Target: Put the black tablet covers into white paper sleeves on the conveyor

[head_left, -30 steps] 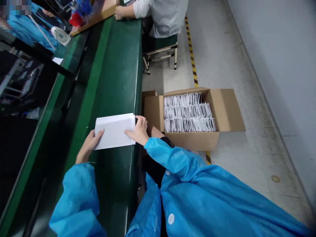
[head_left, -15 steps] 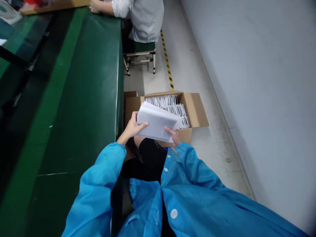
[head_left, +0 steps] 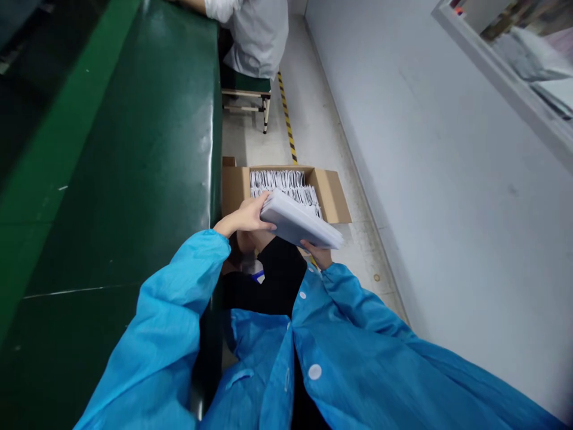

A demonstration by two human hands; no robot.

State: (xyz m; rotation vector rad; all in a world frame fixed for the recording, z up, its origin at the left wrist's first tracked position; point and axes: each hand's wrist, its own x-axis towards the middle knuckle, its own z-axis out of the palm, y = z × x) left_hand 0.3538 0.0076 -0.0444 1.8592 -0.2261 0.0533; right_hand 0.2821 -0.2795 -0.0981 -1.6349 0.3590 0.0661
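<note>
A stack of white, sheet-like pieces (head_left: 299,222) is held over my lap, tilted down toward the right. My left hand (head_left: 250,216) is closed on its left end, thumb on the near face. At the lower right edge my right hand (head_left: 319,254) grips the same stack, with most of its fingers hidden beneath. Just beyond the stack, an open cardboard box (head_left: 331,194) stands on the floor, partly covered by it. Rows of folded white pieces (head_left: 280,179) with dark edges fill the box upright.
A green-topped table (head_left: 147,179) runs along my left. Ahead, a person in a pale top (head_left: 257,36) sits on a green stool (head_left: 246,83). Yellow-black tape (head_left: 287,119) marks the floor. A grey wall (head_left: 403,149) with a window opening (head_left: 528,71) rises on the right.
The stack has turned, so its right end is lower and its edge faces up more. Both hands moved with it. My view has swung right, bringing the window opening into sight.
</note>
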